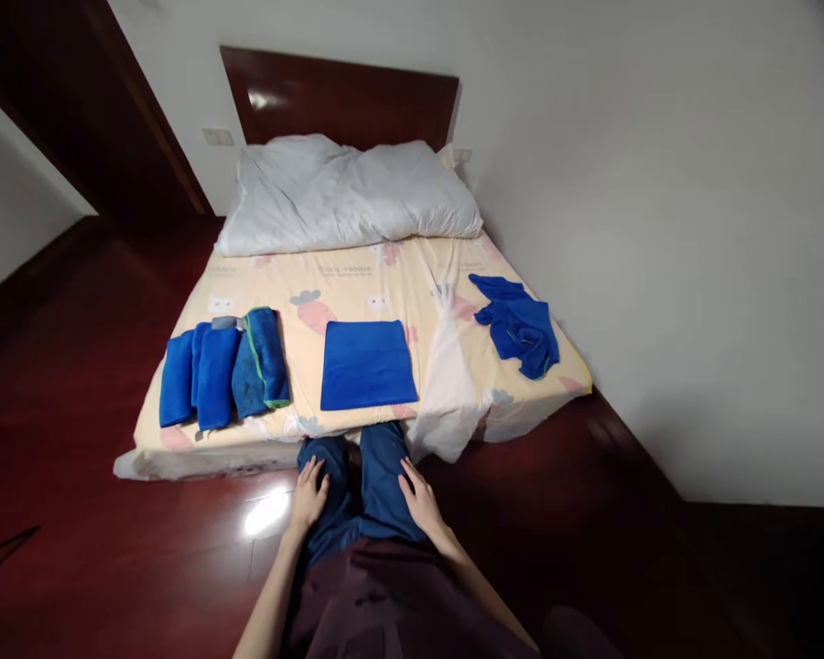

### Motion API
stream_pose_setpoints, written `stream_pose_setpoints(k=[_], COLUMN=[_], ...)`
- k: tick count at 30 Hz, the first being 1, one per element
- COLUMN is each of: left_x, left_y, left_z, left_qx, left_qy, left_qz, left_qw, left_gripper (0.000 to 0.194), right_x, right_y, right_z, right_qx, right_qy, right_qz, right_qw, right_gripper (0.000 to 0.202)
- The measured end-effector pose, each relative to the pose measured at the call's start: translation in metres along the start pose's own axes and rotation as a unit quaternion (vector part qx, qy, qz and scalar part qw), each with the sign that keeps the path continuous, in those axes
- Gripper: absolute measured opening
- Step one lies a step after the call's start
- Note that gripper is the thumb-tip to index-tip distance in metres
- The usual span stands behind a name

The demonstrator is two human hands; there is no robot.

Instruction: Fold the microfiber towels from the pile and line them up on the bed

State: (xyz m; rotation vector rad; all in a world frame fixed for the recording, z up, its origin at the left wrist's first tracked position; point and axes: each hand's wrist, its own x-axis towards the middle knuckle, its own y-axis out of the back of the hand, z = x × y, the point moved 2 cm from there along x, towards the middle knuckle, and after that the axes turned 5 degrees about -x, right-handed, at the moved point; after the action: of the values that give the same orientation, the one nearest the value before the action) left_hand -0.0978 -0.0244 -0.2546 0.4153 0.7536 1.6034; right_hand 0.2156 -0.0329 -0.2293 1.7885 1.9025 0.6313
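Observation:
My left hand [310, 492] lies flat on my left thigh, fingers apart, over the blue jeans [383, 490]. On the other thigh rests my right hand [418, 496], also open and holding nothing. Just beyond my knees, a blue towel [369, 364] is spread as a neat flat rectangle on the bed. To its left lie several folded or rolled blue towels in a row, among them a plain one [218, 375] and one with a green edge [269, 357]. A crumpled heap of blue cloth [522, 328] sits at the bed's right side.
The bed [302, 284] has a cream sheet with carrot and rabbit prints; a whitish fold of it [446, 366] hangs over the front edge. A grey-white quilt [350, 197] is bunched against the dark headboard [343, 96]. The white wall [659, 256] stands close on the right.

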Motion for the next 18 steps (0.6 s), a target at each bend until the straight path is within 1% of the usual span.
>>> stream_pose_setpoints(k=[3,8,10,12,14,16,18], left_x=[0.004,-0.006,-0.010,-0.009,-0.002,0.012,0.032], left_y=[0.004,0.003,0.003,0.006,0.011,0.019,0.027], left_z=[0.009,0.013,0.014,0.016,0.020,0.027,0.037], left_qx=[0.009,-0.001,-0.016,-0.038,-0.075,-0.124,-0.167], left_qy=[-0.001,0.006,0.008,0.011,0.025,0.036,0.031], left_qz=[-0.011,-0.006,0.003,0.007,0.007,0.008,0.015], left_qw=[1.000,1.000,1.000,0.999,0.997,0.992,0.985], left_gripper=[0.047,0.045,0.044,0.042,0.040,0.041,0.045], right_x=[0.011,0.031,0.036,0.044,0.055,0.069,0.086], right_y=[0.010,0.014,0.014,0.016,0.020,0.026,0.034], right_z=[-0.001,-0.006,-0.006,-0.005,-0.005,-0.005,-0.008], right_qx=[0.002,-0.015,0.000,0.043,0.121,0.213,0.278], right_qy=[-0.016,-0.039,-0.065,-0.112,-0.178,-0.239,-0.267], right_qz=[-0.016,-0.019,-0.018,-0.016,-0.008,0.008,0.028], right_qw=[1.000,0.999,0.998,0.993,0.977,0.948,0.922], right_gripper=[0.049,0.044,0.042,0.042,0.045,0.049,0.051])
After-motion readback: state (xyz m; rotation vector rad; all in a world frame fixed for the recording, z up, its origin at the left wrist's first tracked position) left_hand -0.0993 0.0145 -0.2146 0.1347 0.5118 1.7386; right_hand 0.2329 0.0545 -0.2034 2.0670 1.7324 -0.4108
